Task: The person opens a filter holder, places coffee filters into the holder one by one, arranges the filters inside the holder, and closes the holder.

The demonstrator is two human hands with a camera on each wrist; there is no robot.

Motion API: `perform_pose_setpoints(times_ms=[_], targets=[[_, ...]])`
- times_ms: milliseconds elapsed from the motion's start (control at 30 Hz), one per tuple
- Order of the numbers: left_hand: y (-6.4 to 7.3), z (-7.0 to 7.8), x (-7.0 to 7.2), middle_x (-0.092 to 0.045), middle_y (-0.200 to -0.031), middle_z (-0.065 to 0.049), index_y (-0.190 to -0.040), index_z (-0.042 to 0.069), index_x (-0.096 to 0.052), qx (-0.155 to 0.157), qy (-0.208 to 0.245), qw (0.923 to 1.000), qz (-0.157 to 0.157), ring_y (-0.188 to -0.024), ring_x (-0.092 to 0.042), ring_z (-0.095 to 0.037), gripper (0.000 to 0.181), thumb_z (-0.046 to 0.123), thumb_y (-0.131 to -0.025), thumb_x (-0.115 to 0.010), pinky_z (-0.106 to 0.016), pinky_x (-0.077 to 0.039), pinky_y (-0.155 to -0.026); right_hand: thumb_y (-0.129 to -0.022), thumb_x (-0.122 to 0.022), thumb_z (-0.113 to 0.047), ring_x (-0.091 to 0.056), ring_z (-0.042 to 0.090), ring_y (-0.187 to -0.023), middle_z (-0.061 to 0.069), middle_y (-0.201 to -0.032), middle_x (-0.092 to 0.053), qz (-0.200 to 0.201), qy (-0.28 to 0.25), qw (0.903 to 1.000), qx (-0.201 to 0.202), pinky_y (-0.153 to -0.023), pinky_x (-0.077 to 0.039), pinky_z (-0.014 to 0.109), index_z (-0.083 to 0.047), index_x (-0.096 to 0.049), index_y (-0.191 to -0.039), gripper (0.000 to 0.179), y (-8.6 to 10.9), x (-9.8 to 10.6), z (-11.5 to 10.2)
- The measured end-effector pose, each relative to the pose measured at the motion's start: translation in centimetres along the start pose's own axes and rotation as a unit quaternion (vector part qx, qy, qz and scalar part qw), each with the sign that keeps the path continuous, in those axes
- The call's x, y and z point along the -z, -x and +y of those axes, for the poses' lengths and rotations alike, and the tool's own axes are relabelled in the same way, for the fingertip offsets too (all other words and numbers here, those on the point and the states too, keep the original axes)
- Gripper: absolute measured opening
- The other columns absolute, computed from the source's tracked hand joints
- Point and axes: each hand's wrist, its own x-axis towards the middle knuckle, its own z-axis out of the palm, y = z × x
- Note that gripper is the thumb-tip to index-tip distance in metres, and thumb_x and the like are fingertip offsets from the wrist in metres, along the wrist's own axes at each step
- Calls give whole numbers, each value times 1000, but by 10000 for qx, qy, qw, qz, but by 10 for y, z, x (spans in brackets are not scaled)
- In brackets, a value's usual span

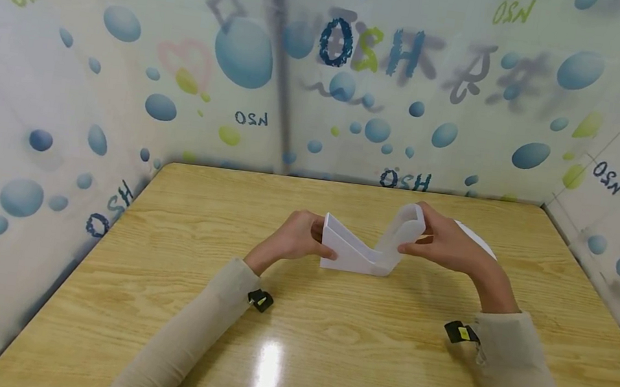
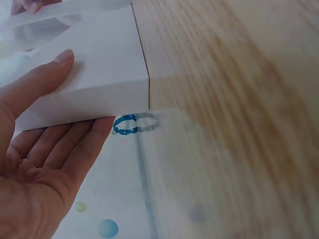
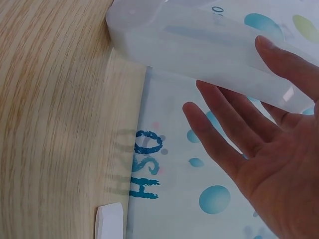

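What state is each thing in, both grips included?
White box: open-topped, held at one end
Translucent section: angled upward from the box's other end
Left grip: pinching the white box
Right grip: holding the translucent section
White object: on the table, partly hidden

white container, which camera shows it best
The head view: it takes in both ends of the white container at once. The left wrist view shows mainly its opaque end, close up; the right wrist view shows mainly its translucent end.
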Motion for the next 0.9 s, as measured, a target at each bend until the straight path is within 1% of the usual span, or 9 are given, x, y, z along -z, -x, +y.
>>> perform_pose_setpoints(times_ms=[200,367,667,900], targets=[[0,0,0,-80,-107,-7,-113,10,-77,-11,28,10000,4,-89,-77,-16,35,15,-81,-90,-32,-61,-80,-92,-80,-19,-67,31,-112,14,-120,-65,-3,94,9999,-69,-98,-57,54,-6,-46,-133,54,-1,1,5],[-1,-2,-1,-80,-107,-7,-114,10,-77,9,54,10000,15,-89,-77,-16,36,15,-81,-90,-32,-61,-80,-92,-80,-20,-67,30,-111,13,-120,-65,39,115,9998,-135,-98,-57,53,-7,-48,-133,54,0,3,4],[0,-1,0,-80,-106,-7,-113,10,-77,19,8,10000,22,-88,-77,-16,36,15,-81,-90,-32,-61,-80,-92,-80,-24,-68,30,-110,13,-121,-65,73,167,9998,-101,-97,-58,53,-7,-50,-133,54,2,5,4],[-1,0,0,-80,-106,-7,-114,10,-77,23,5,10000,19,-89,-77,-16,36,16,-80,-90,-32,-61,-80,-93,-80,-22,-69,30,-108,13,-119,-65,111,178,9998,-9,-94,-59,50,-7,-53,-131,49,4,10,6]])
